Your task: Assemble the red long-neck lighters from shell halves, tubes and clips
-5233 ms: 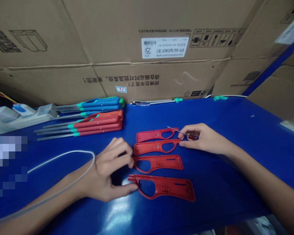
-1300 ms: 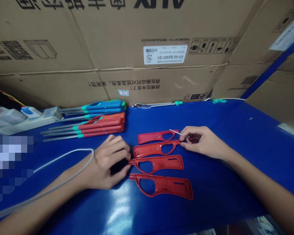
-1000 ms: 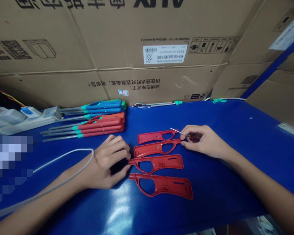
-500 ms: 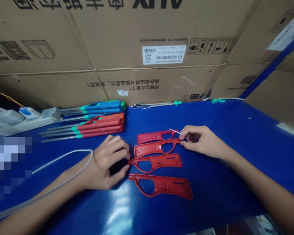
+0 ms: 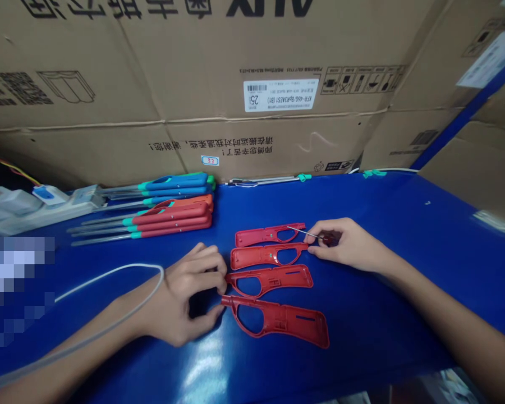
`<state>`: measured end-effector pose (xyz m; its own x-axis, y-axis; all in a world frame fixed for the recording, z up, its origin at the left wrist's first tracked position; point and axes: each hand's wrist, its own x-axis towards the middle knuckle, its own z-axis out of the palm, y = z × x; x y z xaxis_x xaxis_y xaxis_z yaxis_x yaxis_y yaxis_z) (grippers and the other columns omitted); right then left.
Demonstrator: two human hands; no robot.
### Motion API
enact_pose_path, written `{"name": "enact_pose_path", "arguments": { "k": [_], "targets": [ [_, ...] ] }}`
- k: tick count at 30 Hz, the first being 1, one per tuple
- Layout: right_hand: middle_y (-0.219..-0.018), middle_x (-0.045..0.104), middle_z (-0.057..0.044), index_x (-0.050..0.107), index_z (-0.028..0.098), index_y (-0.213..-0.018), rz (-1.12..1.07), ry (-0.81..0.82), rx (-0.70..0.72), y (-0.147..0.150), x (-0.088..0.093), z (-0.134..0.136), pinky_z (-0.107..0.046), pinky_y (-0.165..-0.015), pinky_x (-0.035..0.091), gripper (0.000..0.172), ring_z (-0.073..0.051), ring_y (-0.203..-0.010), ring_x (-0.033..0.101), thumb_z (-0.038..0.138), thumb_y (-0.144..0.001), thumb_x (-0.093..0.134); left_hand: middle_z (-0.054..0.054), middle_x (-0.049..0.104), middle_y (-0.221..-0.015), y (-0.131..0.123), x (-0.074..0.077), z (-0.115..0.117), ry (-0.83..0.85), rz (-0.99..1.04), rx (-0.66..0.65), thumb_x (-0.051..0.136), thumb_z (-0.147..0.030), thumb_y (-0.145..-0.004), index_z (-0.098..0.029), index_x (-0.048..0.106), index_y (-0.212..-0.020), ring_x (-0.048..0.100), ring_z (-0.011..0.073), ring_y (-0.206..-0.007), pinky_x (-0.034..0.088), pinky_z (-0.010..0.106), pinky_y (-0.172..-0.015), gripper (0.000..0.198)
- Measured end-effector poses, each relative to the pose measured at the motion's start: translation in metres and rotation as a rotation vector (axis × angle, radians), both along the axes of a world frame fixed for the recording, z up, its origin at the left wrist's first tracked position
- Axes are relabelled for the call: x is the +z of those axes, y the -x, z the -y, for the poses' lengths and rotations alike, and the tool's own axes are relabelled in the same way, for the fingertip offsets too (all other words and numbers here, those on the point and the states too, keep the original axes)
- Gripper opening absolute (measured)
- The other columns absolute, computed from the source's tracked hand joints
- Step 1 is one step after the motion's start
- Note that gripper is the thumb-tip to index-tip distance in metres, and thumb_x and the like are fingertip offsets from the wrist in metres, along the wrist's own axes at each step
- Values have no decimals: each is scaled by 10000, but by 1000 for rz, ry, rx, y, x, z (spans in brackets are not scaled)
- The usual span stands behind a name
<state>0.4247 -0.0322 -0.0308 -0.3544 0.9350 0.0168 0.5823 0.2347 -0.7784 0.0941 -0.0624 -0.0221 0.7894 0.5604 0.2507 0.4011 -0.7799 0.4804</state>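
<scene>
Four red plastic lighter handle halves lie in a column, hollow sides up. My left hand [image 5: 193, 292] is curled at the left ends of the lower two; its thumb and fingertip pinch the tip of the nearest handle half [image 5: 315, 328]. Its other fingertips are against the end of the third handle half [image 5: 294, 276]. My right hand [image 5: 349, 244] is closed around a screwdriver [image 5: 329, 238] with a dark red handle, the thin shaft pointing left over the farthest handle half [image 5: 256, 235]. That hand's fingertips are at the right end of the second handle half [image 5: 252, 257].
Long-necked red lighters [image 5: 172, 219] and blue lighters [image 5: 177, 182] are stacked at the back left, near a white power strip [image 5: 46, 210]. A white cable [image 5: 109, 275] loops over my left forearm. Metal rods [image 5: 273, 180] lie along the cardboard wall [image 5: 193, 123] behind the blue table [image 5: 382, 336].
My left hand has shifted slightly toward me, from the third handle half's tip to the nearest one's. The screwdriver tip has moved slightly left and down.
</scene>
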Motion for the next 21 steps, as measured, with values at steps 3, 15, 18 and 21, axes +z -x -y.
{"name": "enact_pose_path", "arguments": {
  "k": [3, 15, 18, 21],
  "targets": [
    [-674, 606, -8, 652, 174, -747, -28, -9, -28, 1, 1, 1, -257, -538, 379, 128, -114, -563, 460, 296, -710, 659, 54, 555, -849, 1, 0, -1, -22, 6, 0, 578, -138, -735, -168, 599, -804, 486, 176, -769, 366, 355, -788, 78],
    [-764, 653, -32, 626, 186, -733, -105, -48, -33, 4, 7, 4, -285, -595, 432, 104, -146, -642, 536, 282, -717, 664, 57, 563, -827, 2, 2, -3, -97, 7, -8, 583, -127, -722, -179, 584, -803, 492, 184, -747, 384, 349, -752, 96],
    [-749, 647, -29, 623, 184, -726, -107, -48, -34, 3, 6, 3, -278, -576, 420, 109, -135, -613, 515, 282, -712, 669, 57, 563, -824, 1, 1, -3, -91, 9, -4, 582, -133, -722, -179, 583, -800, 486, 182, -740, 381, 345, -742, 91],
    [-751, 647, -29, 629, 180, -738, -103, -35, -33, 3, 5, 3, -275, -583, 423, 113, -134, -618, 515, 284, -714, 669, 55, 565, -817, 1, 1, -2, -77, 10, -5, 577, -134, -720, -179, 580, -789, 487, 181, -734, 382, 347, -748, 82]
  ]
}}
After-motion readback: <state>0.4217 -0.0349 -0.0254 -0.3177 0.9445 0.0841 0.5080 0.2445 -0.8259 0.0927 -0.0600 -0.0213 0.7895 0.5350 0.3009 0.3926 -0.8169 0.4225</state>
